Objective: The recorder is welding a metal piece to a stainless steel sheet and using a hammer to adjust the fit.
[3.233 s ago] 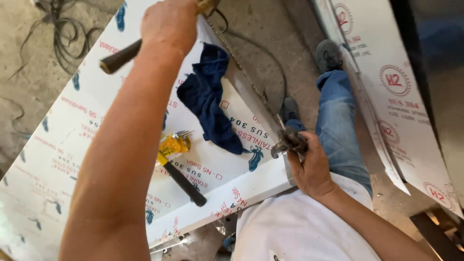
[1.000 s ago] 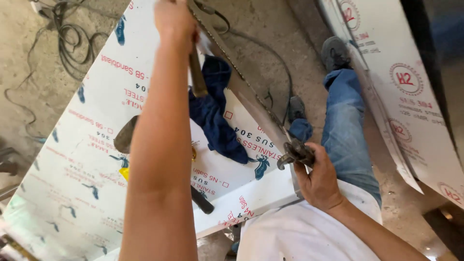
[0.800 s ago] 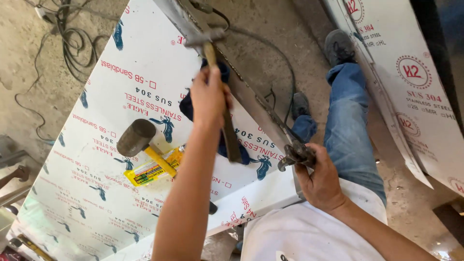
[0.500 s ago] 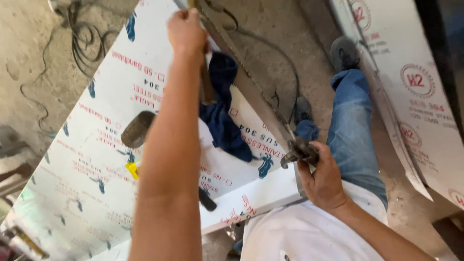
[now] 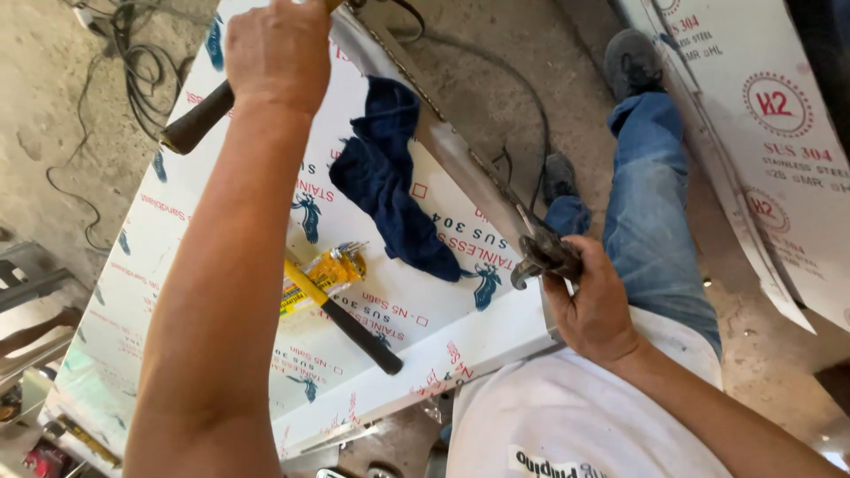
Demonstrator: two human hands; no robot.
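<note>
Left hand (image 5: 276, 55) holds hammer handle (image 5: 197, 118) pointing down-left.

Hammer (image 5: 199, 124) head cut off (top edge) — unseen.

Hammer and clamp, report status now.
Left hand raised, gripping hammer handle. Right hand shut on locking pliers at sheet edge. Blue rag lying on sheet.

One head-worn camera looks steeply down, close over the sheet-metal panel (image 5: 221, 292) and concrete floor (image 5: 496, 97)
</note>
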